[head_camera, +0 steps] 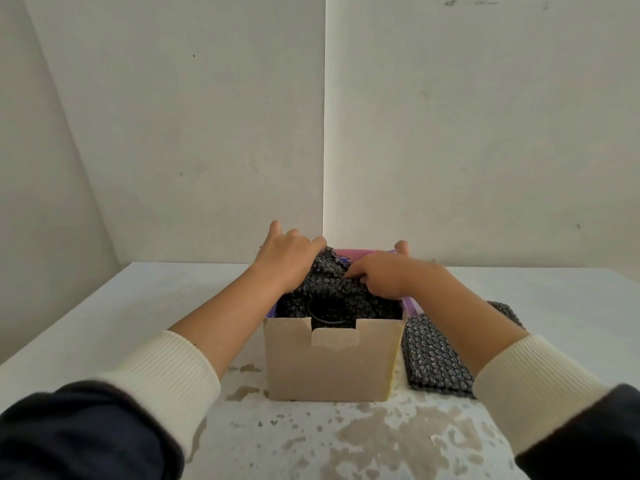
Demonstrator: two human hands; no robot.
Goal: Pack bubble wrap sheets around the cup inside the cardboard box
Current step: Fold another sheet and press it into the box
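An open cardboard box stands on the white table, its inner flaps purple. A dark cup shows only as a rim just behind the box's front notch. Black bubble wrap is bunched up over the far half of the box. My left hand presses on the wrap's left side with fingers curled over it. My right hand grips the wrap's right side, thumb raised at the box's far corner. Both hands are above the box opening.
A stack of folded black bubble wrap sheets lies on the table right of the box, partly under my right forearm. The table has worn, flaking paint near its front. Walls close in behind and to the left.
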